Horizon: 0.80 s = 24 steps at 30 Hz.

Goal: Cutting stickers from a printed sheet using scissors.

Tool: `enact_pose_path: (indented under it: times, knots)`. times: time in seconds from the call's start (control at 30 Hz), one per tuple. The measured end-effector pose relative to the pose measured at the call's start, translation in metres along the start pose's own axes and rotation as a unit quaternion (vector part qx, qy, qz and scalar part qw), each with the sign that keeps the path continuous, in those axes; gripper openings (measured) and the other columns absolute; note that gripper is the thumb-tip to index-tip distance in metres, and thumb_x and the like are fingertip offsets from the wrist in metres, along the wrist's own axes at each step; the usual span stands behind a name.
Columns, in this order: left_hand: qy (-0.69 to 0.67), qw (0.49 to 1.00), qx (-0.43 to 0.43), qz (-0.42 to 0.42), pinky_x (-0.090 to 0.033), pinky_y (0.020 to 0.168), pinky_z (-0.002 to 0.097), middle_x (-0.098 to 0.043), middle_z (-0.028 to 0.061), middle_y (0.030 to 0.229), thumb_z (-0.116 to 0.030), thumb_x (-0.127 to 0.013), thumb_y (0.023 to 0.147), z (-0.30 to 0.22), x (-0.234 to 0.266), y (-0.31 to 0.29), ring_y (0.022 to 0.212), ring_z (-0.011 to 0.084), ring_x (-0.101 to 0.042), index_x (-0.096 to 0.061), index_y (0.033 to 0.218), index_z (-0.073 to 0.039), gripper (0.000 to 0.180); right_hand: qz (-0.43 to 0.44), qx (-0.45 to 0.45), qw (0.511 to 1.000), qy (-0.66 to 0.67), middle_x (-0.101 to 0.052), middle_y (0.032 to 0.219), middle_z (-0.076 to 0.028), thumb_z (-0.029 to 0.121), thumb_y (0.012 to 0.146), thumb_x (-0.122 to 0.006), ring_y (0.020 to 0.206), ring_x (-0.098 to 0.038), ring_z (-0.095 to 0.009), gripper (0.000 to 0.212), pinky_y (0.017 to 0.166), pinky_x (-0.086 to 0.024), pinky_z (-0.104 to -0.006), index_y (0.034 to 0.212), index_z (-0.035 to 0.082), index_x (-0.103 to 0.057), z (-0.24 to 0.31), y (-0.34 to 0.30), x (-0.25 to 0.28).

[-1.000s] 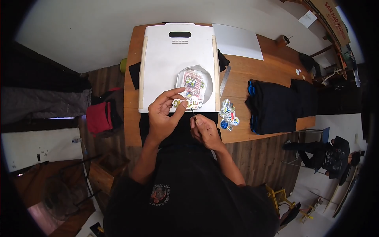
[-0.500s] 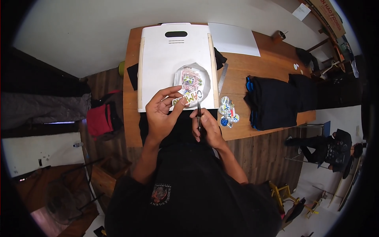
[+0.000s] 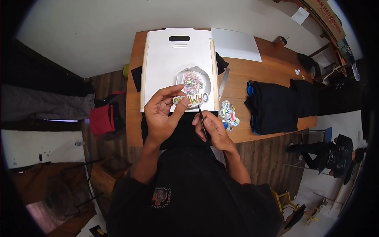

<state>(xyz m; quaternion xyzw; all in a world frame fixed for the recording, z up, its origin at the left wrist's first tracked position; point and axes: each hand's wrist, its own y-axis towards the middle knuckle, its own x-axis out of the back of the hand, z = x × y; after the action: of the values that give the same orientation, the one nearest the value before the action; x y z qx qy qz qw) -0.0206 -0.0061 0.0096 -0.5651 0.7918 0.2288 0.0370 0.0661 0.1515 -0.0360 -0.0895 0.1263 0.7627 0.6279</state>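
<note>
My left hand (image 3: 162, 112) pinches a letter-shaped sticker (image 3: 199, 98) with a white border between thumb and fingers. My right hand (image 3: 213, 128) is closed round a slim dark pointed tool (image 3: 202, 120), whose exact kind I cannot make out. Its tip meets the lower edge of the sticker. Just beyond the sticker, a pale round dish (image 3: 206, 79) holds pinkish-white scraps and coloured pieces, partly hidden by my left fingers. The dish sits on a white panel (image 3: 162, 63) with a slot handle. Right of my right hand lies a pile of cut-out stickers (image 3: 229, 114).
The panel rests on a wooden table (image 3: 272, 67). Along its right side lies a metal ruler (image 3: 224, 83). Folded black cloth (image 3: 276, 106) is stacked farther right. At the back are a white sheet (image 3: 237, 44) and a brown cup (image 3: 280, 41). Another person (image 3: 335, 154) is at far right.
My right hand has shifted a little right, and the tool now slants more, its tip under the letters. The sticker has turned slightly flatter in my left hand. The whole view has tilted slightly.
</note>
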Motion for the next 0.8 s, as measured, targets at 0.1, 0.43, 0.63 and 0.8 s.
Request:
enact_pose_path:
  times: [0.1, 0.43, 0.63, 0.8]
  knots:
    - [-0.003, 1.000, -0.003, -0.001, -0.054, 0.085, 0.0254, -0.064, 0.0139, 0.101, 0.014, -0.064, 0.085, 0.001, -0.002, -0.002, 0.096, 0.0148, -0.064, -0.055, 0.119, 0.011, 0.036, 0.009, -0.005, 1.000, 0.017, -0.046, 0.063, -0.002, 0.036, 0.106, -0.036, 0.051, -0.040, -0.007, 0.039, 0.049, -0.033, -0.0213, 0.106, 0.000, -0.050, 0.001, -0.002, 0.000]
    - [0.007, 1.000, 0.007, -0.012, -0.054, 0.083, 0.0243, -0.064, 0.0129, 0.100, 0.014, -0.064, 0.084, 0.002, -0.015, -0.010, 0.096, 0.0138, -0.063, -0.056, 0.120, 0.011, 0.037, 0.013, -0.020, 1.000, 0.011, -0.041, 0.058, 0.001, 0.039, 0.106, -0.036, 0.047, -0.037, -0.006, 0.041, 0.046, -0.032, -0.0214, 0.103, 0.001, -0.051, 0.002, -0.013, 0.006]
    - [0.014, 1.000, 0.020, -0.008, -0.053, 0.083, 0.0237, -0.065, 0.0124, 0.100, 0.013, -0.065, 0.084, 0.005, -0.017, -0.010, 0.095, 0.0128, -0.063, -0.056, 0.120, 0.011, 0.037, 0.009, -0.015, 1.000, 0.011, -0.038, 0.057, 0.002, 0.038, 0.106, -0.038, 0.047, -0.033, -0.005, 0.039, 0.046, -0.029, -0.0213, 0.100, 0.001, -0.051, -0.003, -0.012, 0.012]
    - [0.015, 1.000, 0.025, -0.008, -0.053, 0.084, 0.0237, -0.065, 0.0121, 0.100, 0.013, -0.065, 0.084, 0.004, -0.017, -0.011, 0.095, 0.0130, -0.063, -0.056, 0.120, 0.011, 0.037, 0.013, -0.017, 1.000, 0.005, -0.038, 0.057, 0.002, 0.038, 0.106, -0.038, 0.047, -0.033, -0.005, 0.039, 0.045, -0.029, -0.0214, 0.099, 0.001, -0.051, -0.002, -0.012, 0.013]
